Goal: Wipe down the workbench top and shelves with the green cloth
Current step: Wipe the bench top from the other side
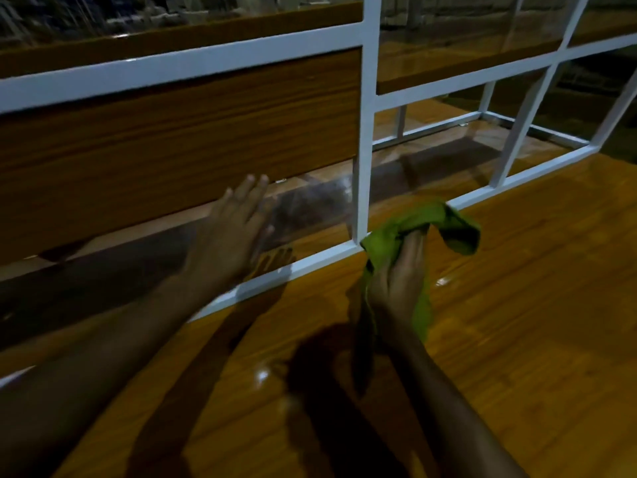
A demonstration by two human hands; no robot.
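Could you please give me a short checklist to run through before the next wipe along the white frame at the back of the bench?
1. Cloth in hand: ok. The right hand is closed on the green cloth.
2. Cloth spread flat for wiping: not ok. It is bunched, with one end hanging loose.
3. Cloth near the white frame rail: ok. Its front end lies at the foot of the white upright post.
4. Left hand out of the wiping path: ok. It rests open, to the left of the post.
5. Workbench top free of obstacles around the cloth: ok.
6. Cloth clean enough: cannot tell in this dim light.
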